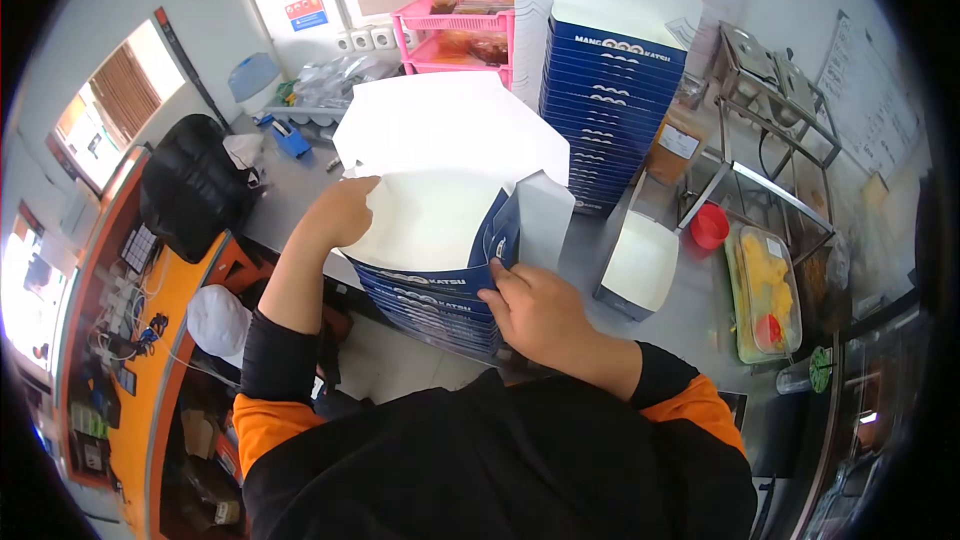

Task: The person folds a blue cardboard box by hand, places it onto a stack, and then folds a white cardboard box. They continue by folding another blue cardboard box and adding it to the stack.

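Observation:
A stack of dark blue paper food boxes with white insides point(430, 310) stands in front of me, lettered "KATSU" on the fronts. The top box point(430, 225) has its white lid standing up at the back and its right side flap sticking outward. With fingers curled, my left hand point(345, 212) grips the left wall near the back corner. My right hand point(540, 312) pinches the front right corner between thumb and fingers. Some left fingertips are hidden behind the wall.
A taller stack of blue boxes point(610, 110) rises behind on the right. Beside it are a single open box point(641, 262), a red cup point(709, 227) and a tub of yellow food point(765, 285). A pink rack point(455, 40) stands at the back. A person in a white cap point(217, 320) is lower left.

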`<state>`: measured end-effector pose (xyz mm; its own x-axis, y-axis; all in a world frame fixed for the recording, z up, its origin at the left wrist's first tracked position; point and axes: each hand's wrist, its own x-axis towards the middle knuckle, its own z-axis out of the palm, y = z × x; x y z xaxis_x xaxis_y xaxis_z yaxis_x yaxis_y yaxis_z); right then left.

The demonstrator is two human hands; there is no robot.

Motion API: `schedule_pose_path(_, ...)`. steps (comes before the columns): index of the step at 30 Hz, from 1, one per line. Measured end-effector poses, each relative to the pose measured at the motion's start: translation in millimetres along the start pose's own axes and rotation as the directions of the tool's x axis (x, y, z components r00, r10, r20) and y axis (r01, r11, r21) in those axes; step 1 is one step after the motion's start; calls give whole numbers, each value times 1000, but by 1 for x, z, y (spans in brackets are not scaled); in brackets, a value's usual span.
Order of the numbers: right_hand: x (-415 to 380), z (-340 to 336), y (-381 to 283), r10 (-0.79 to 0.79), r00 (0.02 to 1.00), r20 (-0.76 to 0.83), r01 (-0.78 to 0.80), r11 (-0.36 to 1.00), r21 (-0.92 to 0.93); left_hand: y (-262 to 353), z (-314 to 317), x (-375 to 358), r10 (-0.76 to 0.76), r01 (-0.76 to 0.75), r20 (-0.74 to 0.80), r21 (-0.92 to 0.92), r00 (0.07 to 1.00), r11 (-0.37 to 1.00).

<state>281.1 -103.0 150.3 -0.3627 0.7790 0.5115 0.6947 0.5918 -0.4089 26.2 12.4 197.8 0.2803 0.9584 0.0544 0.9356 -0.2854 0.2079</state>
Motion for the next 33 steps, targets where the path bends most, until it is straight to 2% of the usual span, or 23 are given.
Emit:
schedule_pose_path(4, -1, 3, -4, -42, 999, 10, 43, 998, -38, -6, 1, -1, 2, -2, 12, 56, 1000, 998)
schedule_pose_path(7, -1, 11, -4, -84, 994, -70, 83, 996, -16, -12, 1, 2, 15, -17, 27, 67, 1000, 998)
schedule_pose_path(10, -1, 12, -6, -63, 998, -16, 63, 998, -7, -21, 2, 5, 86, -87, 20, 74, 996, 993)
schedule_pose_path(13, 0, 2, -7, -34, 993, 112, 34, 999, 0, -9, 0, 3, 37, -44, 50, 145, 998, 988)
schedule_pose_path(16, -3, 4, -6, -36, 993, 112, 26, 995, 92, -4, 6, 6, 14, -26, 58, 214, 998, 977)
schedule_pose_path(19, -1, 0, -4, -1, 998, 60, -9, 985, 173, -2, 4, 9, 11, -31, 98, 208, 995, 978)
schedule_pose_path(20, 4, -1, -5, -89, 990, -109, 106, 981, 164, -6, 6, 10, 22, -37, 79, 197, 997, 980)
schedule_pose_path(22, 16, -2, -7, -247, 869, -429, 316, 944, 96, -13, 12, 11, 43, -51, 47, 178, 998, 983)
schedule_pose_path(25, 22, 18, 8, -269, 938, -218, 289, 955, 67, -16, 12, 13, 45, -64, 104, 179, 994, 982)
schedule_pose_path(28, 15, 14, 6, -76, 997, -17, 78, 979, 187, -9, 10, 4, 27, -39, 66, 183, 997, 982)
schedule_pose_path(29, 15, 19, 9, -92, 993, -71, 103, 978, 181, -10, 12, 4, 20, -36, 87, 183, 996, 982)
schedule_pose_path(31, 14, 18, 9, -105, 994, -43, 111, 978, 177, -11, 12, 6, 10, -33, 122, 188, 992, 982)
schedule_pose_path(33, 15, 19, 9, -119, 992, -38, 124, 970, 210, -12, 14, 4, -3, -14, 81, 205, 997, 979)
